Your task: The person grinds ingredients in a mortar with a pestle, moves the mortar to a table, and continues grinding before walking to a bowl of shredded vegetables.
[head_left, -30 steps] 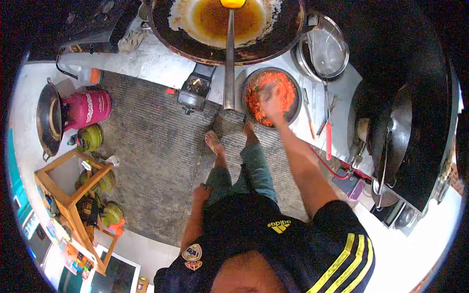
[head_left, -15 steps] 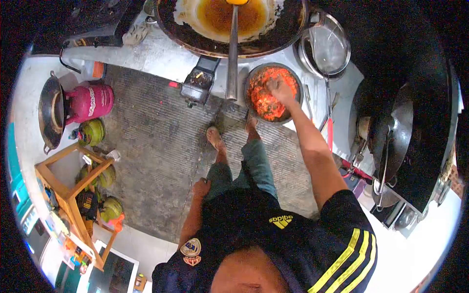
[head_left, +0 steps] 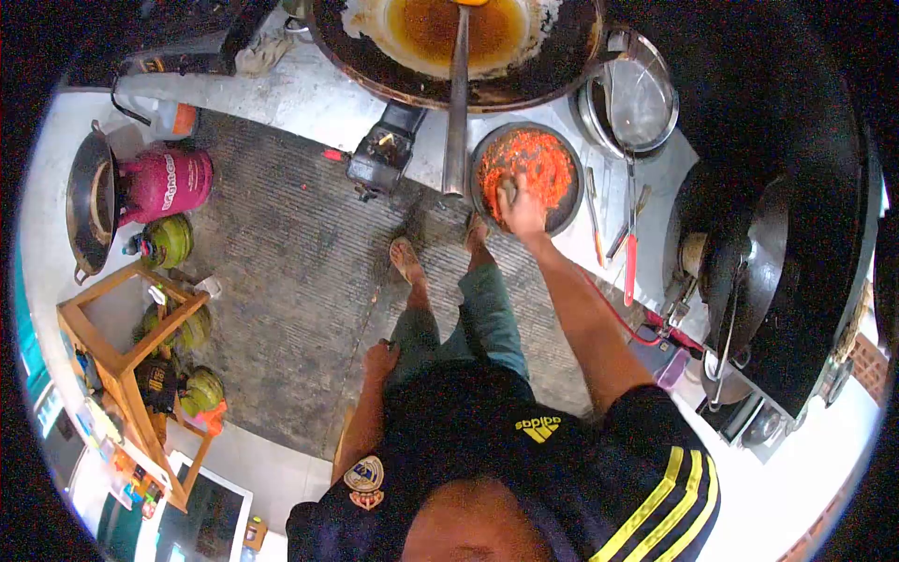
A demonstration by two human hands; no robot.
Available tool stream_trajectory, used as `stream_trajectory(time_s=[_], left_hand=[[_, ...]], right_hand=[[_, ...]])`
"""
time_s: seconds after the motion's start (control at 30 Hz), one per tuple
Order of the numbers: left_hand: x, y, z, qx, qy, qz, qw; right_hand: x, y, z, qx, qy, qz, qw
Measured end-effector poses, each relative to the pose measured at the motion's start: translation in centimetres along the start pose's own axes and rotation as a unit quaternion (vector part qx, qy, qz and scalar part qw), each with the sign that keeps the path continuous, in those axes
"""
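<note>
Black with old use, the big wok [head_left: 562,66] at the top of the view holds a pool of brown oil [head_left: 440,28], and a long ladle handle [head_left: 457,112] slopes out of it over its near rim. To the right stands a second dark wok [head_left: 777,272] on its own burner. A grey ribbed mat [head_left: 281,272] covers the floor under the person's sandalled feet, with a pink gas cylinder [head_left: 164,183] and green ones at its left edge. Just below the big wok's rim sits a round dark bowl [head_left: 569,208] full of red-orange chilli paste [head_left: 534,164]. The right hand [head_left: 522,208] reaches into the near side of this bowl, fingers closed round a small dark thing that cannot be made out. The left hand [head_left: 379,358] is well apart from it, resting low against the person's thigh; whether it grips anything cannot be told. A red-handled utensil [head_left: 630,267] lies on the counter right of the bowl
</note>
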State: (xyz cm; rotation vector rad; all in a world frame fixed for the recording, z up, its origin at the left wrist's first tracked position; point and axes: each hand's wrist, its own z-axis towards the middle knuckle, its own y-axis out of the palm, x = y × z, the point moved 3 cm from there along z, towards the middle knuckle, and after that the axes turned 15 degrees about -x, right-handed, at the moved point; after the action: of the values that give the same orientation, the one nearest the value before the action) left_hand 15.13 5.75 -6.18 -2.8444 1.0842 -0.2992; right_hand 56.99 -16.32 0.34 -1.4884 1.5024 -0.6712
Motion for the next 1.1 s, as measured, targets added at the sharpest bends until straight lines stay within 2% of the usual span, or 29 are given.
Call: stream_trajectory(time_s=[0.1,0.13,0.2,0.23,0.3,0.37,0.4,0.47,0.53,0.57,0.63,0.73,0.83,0.87,0.97,1.0,1.03,1.07,1.1], left_hand=[[0.1,-0.8,-0.5,0.005,0.025,-0.069,0.997],[0.1,-0.6,-0.8,-0.003,0.001,-0.037,0.999],[1.0,-1.0,0.0,-0.01,-0.04,0.024,0.999],[0.9,-1.1,1.0,0.009,-0.029,0.011,0.999],[-1.1,1.1,1.7,0.024,-0.016,-0.011,1.0],[-0.9,0.3,0.8,0.021,0.014,-0.02,0.999],[-0.3,-0.5,0.3,0.024,0.033,-0.026,0.999],[0.7,-1.2,-1.1,0.015,0.011,0.025,1.0],[1.8,-1.5,-0.9,0.007,0.002,0.028,1.0],[1.6,-1.4,-0.9,-0.004,0.0,0.01,1.0],[0.1,-0.6,-0.5,-0.011,0.003,-0.006,1.0],[0.4,0.4,0.4,-0.002,0.01,-0.001,1.0],[0.7,-0.1,0.5,0.002,-0.007,0.022,1.0],[-0.1,0.9,1.5,0.0,0.0,0.031,1.0],[-1.2,1.6,1.6,-0.005,-0.008,-0.009,1.0],[-1.4,1.4,0.6,-0.007,-0.015,-0.034,0.999],[-0.9,1.1,-0.7,0.012,-0.014,-0.049,0.999],[0.2,-0.1,-2.1,0.038,-0.009,-0.065,0.997],[0.7,-1.1,-3.1,0.064,-0.008,-0.08,0.995]], right_hand=[[3.3,-0.9,5.4,-0.054,-0.006,0.2,0.978],[6.9,2.5,8.8,-0.026,-0.053,0.387,0.92],[6.0,2.9,7.0,-0.036,-0.061,0.328,0.942],[5.5,3.5,5.0,-0.043,-0.064,0.296,0.952],[-0.2,-1.8,-0.4,0.039,-0.026,0.117,0.992],[-0.6,-4.2,1.0,-0.05,0.064,0.089,0.993],[4.7,-0.5,5.4,0.02,-0.073,0.268,0.96],[11.0,5.3,6.5,-0.114,-0.241,0.261,0.928],[4.3,-0.9,0.3,-0.118,-0.047,0.199,0.972],[2.3,-0.2,-2.0,0.02,-0.036,0.133,0.99],[1.2,-0.1,-1.7,-0.038,0.038,0.052,0.997],[1.8,-2.7,2.5,-0.03,0.037,0.077,0.996],[2.6,-2.4,2.0,0.005,-0.036,0.184,0.982],[2.5,-0.7,0.9,0.017,-0.002,0.144,0.989],[0.3,-1.4,-1.0,-0.035,0.025,0.012,0.999],[0.4,-2.4,-0.4,-0.03,-0.006,-0.002,1.0],[2.6,-2.0,2.0,-0.133,0.013,0.109,0.985],[5.6,-1.2,5.4,-0.227,0.027,0.218,0.949],[7.5,1.1,7.1,-0.318,0.038,0.325,0.89]])
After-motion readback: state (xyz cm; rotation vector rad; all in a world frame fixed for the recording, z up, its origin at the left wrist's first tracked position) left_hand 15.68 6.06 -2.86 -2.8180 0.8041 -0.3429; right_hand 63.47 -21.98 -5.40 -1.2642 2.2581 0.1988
